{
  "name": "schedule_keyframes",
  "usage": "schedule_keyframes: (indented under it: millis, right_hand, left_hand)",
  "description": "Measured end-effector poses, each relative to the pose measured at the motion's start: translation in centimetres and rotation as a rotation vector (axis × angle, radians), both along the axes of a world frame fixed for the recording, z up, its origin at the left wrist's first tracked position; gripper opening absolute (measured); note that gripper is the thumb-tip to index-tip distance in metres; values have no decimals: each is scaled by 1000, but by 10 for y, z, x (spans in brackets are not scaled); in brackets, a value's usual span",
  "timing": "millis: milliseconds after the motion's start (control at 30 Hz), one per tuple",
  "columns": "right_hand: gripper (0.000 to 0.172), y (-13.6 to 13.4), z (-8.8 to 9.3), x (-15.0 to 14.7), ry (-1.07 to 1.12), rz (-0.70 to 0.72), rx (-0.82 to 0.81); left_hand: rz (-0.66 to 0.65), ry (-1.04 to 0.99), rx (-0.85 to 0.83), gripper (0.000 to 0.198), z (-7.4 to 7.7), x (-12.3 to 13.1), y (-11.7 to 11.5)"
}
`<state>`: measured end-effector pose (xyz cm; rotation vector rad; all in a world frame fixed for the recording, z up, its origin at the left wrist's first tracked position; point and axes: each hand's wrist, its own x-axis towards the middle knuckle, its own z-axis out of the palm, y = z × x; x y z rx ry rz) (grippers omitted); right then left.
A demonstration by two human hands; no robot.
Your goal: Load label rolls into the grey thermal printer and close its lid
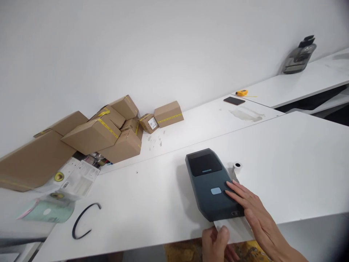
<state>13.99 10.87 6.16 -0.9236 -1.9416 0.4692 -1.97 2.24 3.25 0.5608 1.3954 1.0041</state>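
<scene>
A dark blue-grey label printer (203,189) with a black window and a light blue button stands near the table's front edge. White label paper (237,229) sticks out from its near end, over the edge. My left hand (215,243) pinches the left corner of that paper between thumb and fingers. Stretched out, the fingers of my right hand (253,207) lie along the printer's right side, and the thumb points down by the paper. Just behind the printer's right side is a small white roll (237,166) with a dark core.
Cardboard boxes (92,134) with yellow tape are heaped at the left against the wall. Plastic packages (81,178), a green pouch (51,211) and a black curved band (77,222) lie at front left. Farther right are a phone (234,100), a yellow tape measure (241,93) and a dark transparent bottle (300,56).
</scene>
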Motion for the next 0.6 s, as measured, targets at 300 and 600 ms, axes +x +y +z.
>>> schedule_keyframes:
  millis: [300,600]
  right_hand:
    - [47,6,5,-1,-3,-19,95]
    - [44,12,3,-4,-120,-47,117]
  left_hand:
    - [26,8,33,77,14,12,14]
    - [-111,73,75,73,27,4,5]
